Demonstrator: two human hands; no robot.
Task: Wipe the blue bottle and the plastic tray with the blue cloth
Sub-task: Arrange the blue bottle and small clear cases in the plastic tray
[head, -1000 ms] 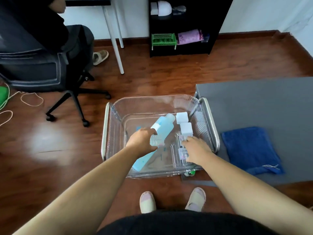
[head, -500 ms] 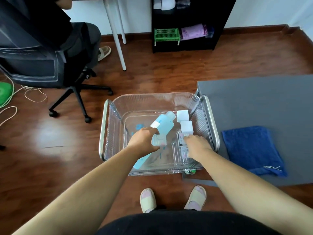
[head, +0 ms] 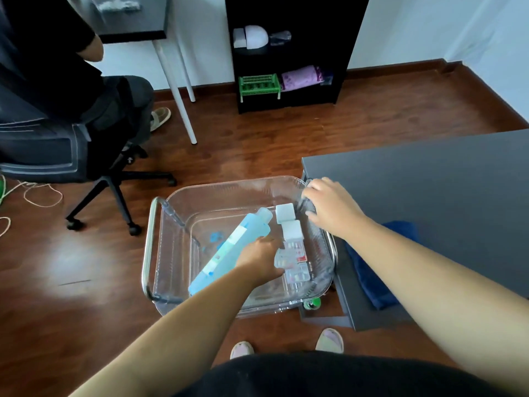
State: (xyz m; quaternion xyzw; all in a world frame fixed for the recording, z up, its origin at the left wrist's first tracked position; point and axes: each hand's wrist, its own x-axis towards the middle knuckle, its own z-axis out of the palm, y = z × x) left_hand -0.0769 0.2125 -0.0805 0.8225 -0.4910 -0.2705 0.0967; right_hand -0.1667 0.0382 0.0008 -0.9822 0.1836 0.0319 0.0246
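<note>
The clear plastic tray [head: 229, 185] with metal side handles stands on the wooden floor against a grey table. In it the blue bottle [head: 237, 247] lies on its side, cap pointing away from me. My left hand [head: 260, 259] is down in the tray just right of the blue bottle, fingers closed around a small clear bottle [head: 282, 260]. My right hand [head: 332, 207] is on the tray's far right rim, fingers curled over it. The blue cloth [head: 372, 277] lies on the table, largely hidden under my right forearm.
Two small white-capped bottles [head: 289, 222] lie along the tray's right side. The grey table [head: 429, 179] fills the right. A person sits in an office chair [head: 57, 150] at the far left. A black shelf [head: 286, 53] stands at the back wall. Cords [head: 28, 196] trail on the floor.
My right hand has left the small bottles and moved up and right to the tray's far right rim. My left hand stays low in the tray. The camera has moved closer.
</note>
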